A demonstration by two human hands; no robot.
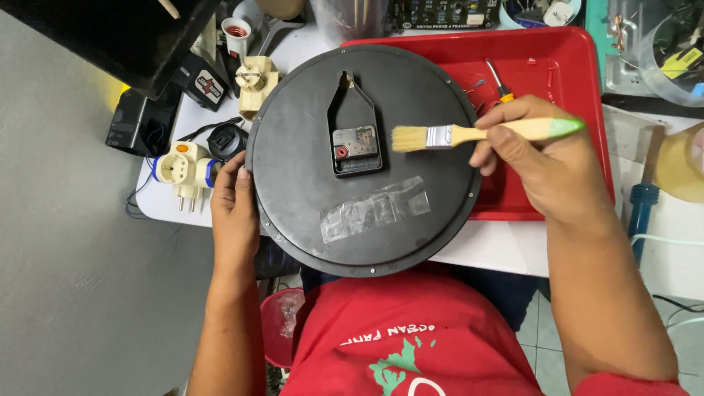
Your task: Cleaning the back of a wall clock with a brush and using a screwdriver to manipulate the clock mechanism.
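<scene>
— So, what is lying biggest across the white tabletop (499,253)?

— Well, a round black plastic wall clock (411,132) is lying face down, overlapping a shallow red plastic tray (579,81) on its right side and jutting over the table's near edge toward the person's red shirt (411,337).

— And the hands?

— The left hand (235,213) is gripping the clock's left rim, fingers curling under it and the thumb lying on top. The right hand (546,158) is pinching a small wooden-handled paintbrush with a green tip (477,133), fingers closed on the handle.

— Where is the brush pointing?

— Its pale bristles are hovering just right of the small black movement box (356,149). A strip of clear tape (375,209) is sticking below it, and cream plug adapters (183,170) are sitting beside the left hand.
</scene>
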